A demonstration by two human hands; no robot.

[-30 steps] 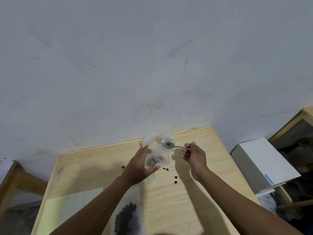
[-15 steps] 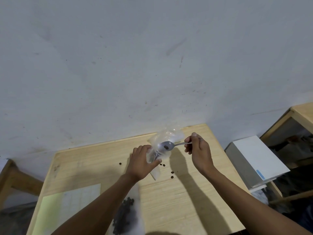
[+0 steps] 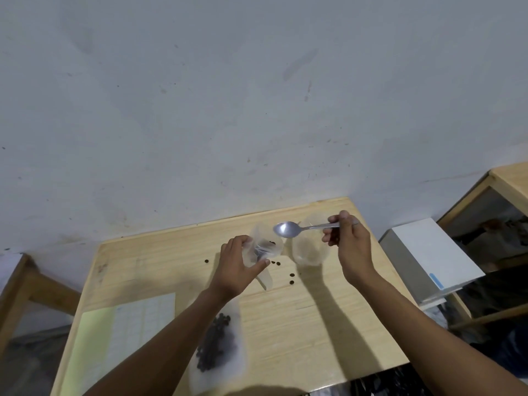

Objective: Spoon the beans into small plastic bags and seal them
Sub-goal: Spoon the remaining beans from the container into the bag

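My left hand (image 3: 237,267) grips a small clear plastic bag (image 3: 264,247) upright above the wooden table (image 3: 300,324); a few dark beans show inside it. My right hand (image 3: 347,244) pinches the handle of a metal spoon (image 3: 285,229), whose empty bowl hovers just above and to the right of the bag's mouth. A clear plastic cup (image 3: 310,248) stands on the table beneath the spoon handle. Near the front edge lies a filled bag of dark beans (image 3: 218,344), partly under my left forearm. Loose beans (image 3: 291,278) lie scattered on the table.
A pale green and white sheet of paper (image 3: 120,332) lies at the table's front left. A white box (image 3: 428,255) sits to the right of the table, beside a wooden shelf (image 3: 508,178). A wooden frame (image 3: 25,281) stands at the left. A grey wall rises behind.
The spoon has come out of the bag's mouth and now shows an empty bowl. My right hand has moved right, uncovering the plastic cup.
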